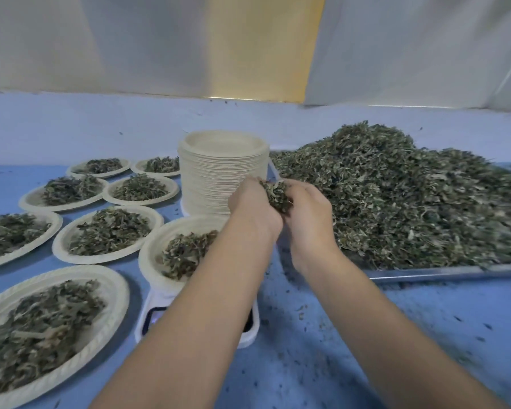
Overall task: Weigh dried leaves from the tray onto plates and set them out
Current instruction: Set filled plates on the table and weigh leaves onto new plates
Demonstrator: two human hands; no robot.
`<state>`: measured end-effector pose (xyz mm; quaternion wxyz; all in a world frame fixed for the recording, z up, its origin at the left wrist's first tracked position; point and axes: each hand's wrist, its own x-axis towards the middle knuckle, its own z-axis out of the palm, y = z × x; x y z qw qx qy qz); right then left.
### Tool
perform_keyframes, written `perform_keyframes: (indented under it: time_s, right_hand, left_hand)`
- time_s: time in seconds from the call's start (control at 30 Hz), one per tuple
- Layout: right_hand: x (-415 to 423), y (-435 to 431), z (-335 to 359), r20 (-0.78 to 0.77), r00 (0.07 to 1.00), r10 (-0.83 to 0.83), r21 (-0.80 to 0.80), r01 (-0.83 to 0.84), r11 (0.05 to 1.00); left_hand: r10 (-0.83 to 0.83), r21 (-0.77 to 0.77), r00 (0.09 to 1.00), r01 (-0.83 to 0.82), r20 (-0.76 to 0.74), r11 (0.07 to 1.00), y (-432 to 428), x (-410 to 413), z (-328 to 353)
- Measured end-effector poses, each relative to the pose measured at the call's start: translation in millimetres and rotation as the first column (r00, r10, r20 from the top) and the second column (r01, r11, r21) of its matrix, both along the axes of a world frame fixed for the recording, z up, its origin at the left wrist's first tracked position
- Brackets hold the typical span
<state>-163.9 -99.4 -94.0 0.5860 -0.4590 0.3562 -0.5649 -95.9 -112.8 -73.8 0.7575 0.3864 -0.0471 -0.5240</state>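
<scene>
Both hands at frame centre, pressed together. Left hand [249,202] and right hand [307,214] are cupped round one leaf clump [276,196], fingers curled in on it from both sides. The clump is pinched between the palms and pokes out at the top. The hands are in the air, in front of the plate stack [223,169] and just left of the tray's near-left corner.

Tray [425,273]: metal, right half of the frame, only the front rim is visible. The leaf heap [395,196] on it is tall and covers nearly the whole tray.

Scale [249,335]: white, lower centre, mostly hidden by the left forearm, so the display isn't readable. The plate on the scale [151,249] holds a small pile of leaves, with its right side behind the forearm.

The plate stack is tall, cream, and empty on top. It stands centre, just behind the scale and touching or nearly touching the tray's left edge; can't tell which.

Filled plates [108,231]: seven laid out on the left side in rough rows, each with a leaf pile. The nearest one is at lower left, and the far-left one is cut off by the frame edge.

Table [366,335]: blue, with leaf crumbs scattered across the lower right, densest near the tray's front rim.

Upper frame: white panels with a yellow strip between them.
</scene>
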Motion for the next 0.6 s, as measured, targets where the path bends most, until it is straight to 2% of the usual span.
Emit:
perform_keyframes:
  time_s: [0.07,0.13,0.2,0.27,0.4,0.5,0.6]
  right_hand:
    - [-10.8,-10.2,-1.9,0.063,0.997,-0.049,0.092,0.043,0.995]
    - [-21.8,-22.6,-3.4,0.172,0.982,-0.079,0.266,0.031,0.964]
    - [-33.7,-33.9,-5.1,0.309,0.948,-0.081,0.423,-0.06,0.904]
    - [-44.1,-40.9,-8.2,0.391,0.912,-0.127,0.5,-0.095,0.861]
    - [-57.4,-51.0,-18.1,0.338,0.904,-0.262,0.569,0.025,0.822]
    - [-62.4,-54.6,-19.0,0.314,0.895,-0.317,0.6,0.072,0.797]
    - [-64.1,-58.2,-18.2,0.248,0.904,-0.347,0.574,0.152,0.805]
  left_hand:
    - [-0.017,0.058,0.993,0.011,0.113,0.998,-12.2,-19.7,-6.8]
    - [-0.019,0.088,0.983,0.003,0.183,0.996,-21.6,-38.4,-12.8]
    - [0.006,0.097,0.989,-0.02,0.145,0.995,-29.2,-53.9,-17.6]
    - [-0.007,0.091,0.992,-0.004,0.124,0.996,-32.5,-66.0,-20.4]
    - [-0.166,0.17,0.944,0.12,0.287,0.978,-33.0,-78.7,-23.6]
    - [-0.285,0.159,0.899,0.245,0.333,0.956,-36.3,-79.7,-24.4]
    - [-0.335,0.156,0.816,0.297,0.471,0.942,-37.1,-75.4,-28.1]
